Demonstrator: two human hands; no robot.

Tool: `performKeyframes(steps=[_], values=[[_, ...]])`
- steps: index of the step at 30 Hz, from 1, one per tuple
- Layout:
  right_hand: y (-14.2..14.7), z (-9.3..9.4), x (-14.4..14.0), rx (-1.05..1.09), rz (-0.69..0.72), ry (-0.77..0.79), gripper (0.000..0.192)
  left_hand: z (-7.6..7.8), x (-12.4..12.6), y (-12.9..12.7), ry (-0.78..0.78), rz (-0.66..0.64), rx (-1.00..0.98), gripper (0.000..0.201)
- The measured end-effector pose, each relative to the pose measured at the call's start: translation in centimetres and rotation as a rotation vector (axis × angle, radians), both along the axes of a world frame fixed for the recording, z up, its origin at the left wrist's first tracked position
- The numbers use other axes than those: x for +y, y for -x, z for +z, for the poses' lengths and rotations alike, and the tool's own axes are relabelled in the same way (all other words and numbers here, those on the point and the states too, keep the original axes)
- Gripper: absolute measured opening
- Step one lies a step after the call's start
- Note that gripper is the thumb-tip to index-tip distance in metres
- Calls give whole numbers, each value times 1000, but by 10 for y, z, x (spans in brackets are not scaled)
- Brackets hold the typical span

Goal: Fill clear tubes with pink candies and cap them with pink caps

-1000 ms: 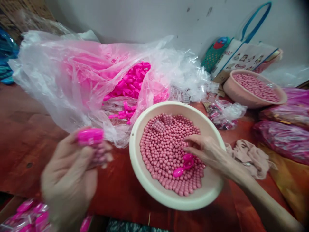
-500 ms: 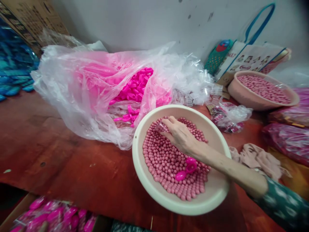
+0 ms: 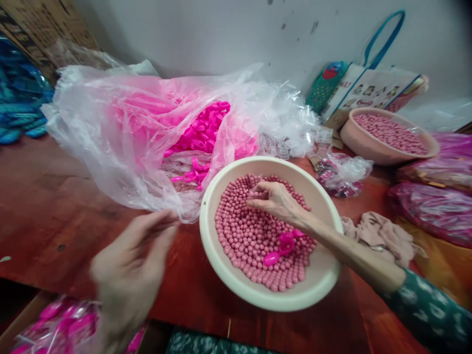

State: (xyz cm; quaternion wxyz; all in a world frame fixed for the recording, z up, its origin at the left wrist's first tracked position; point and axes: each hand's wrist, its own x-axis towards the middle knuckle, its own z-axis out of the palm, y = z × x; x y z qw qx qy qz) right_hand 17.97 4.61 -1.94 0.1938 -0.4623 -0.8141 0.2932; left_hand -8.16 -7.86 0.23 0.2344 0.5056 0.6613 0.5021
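Note:
My right hand (image 3: pixel 275 201) is in a cream basin (image 3: pixel 208 250), low over pink beads (image 3: pixel 243 246). Its thumb and fingers are closed on a small clear plastic piece (image 3: pixel 258 192), mostly hidden by the fingers. Below that wrist, a bright pink plastic piece (image 3: pixel 285 246) with rounded ends lies on the beads. My left hand (image 3: pixel 136 265), blurred, is above the table left of the basin, thumb and fingers a little apart with nothing visible between them. Just beyond its fingertips is the edge of a large plastic bag (image 3: pixel 110 162) of pink plastic parts (image 3: pixel 202 130).
Clear plastic parts (image 3: pixel 275 146) are heaped behind the basin. Another basin of beads (image 3: pixel 368 142) stands at the back right, near bagged items (image 3: pixel 435 209) and a crumpled cloth (image 3: pixel 387 236). Filled pink packets (image 3: pixel 55 324) lie in a box at lower left.
My left hand has risen from the packet box at lower left to above the table. My right hand remains in the beads, its fingers more curled. The view has shifted slightly.

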Motion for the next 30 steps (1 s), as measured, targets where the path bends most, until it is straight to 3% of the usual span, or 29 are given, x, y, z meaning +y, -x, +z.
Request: performKeyframes(steps=[2,5,10,14,17,20,23,27,30], values=[[-6,8,-11,55,6,30,20,5,21,-39,89,-249,-5,35],[-10,16,-30,220,27,133,16,1,43,-80,174,-502,-64,47],[-21,26,-46,452,105,332,18,-7,54,-102,296,-752,-296,34],[-49,28,-45,213,84,205,23,-5,52,-104,347,-714,-443,20],[-72,8,-53,-111,156,55,12,-3,52,-102,384,-671,-539,12],[-83,-17,-66,-154,169,39,20,-3,52,-100,415,-661,-594,9],[-81,-28,-68,-120,124,40,17,-3,52,-99,439,-658,-619,12],[-69,-10,-53,-84,63,56,14,-3,52,-100,445,-643,-650,14],[-62,10,-44,161,-30,219,12,-4,52,-100,464,-679,-626,15]])
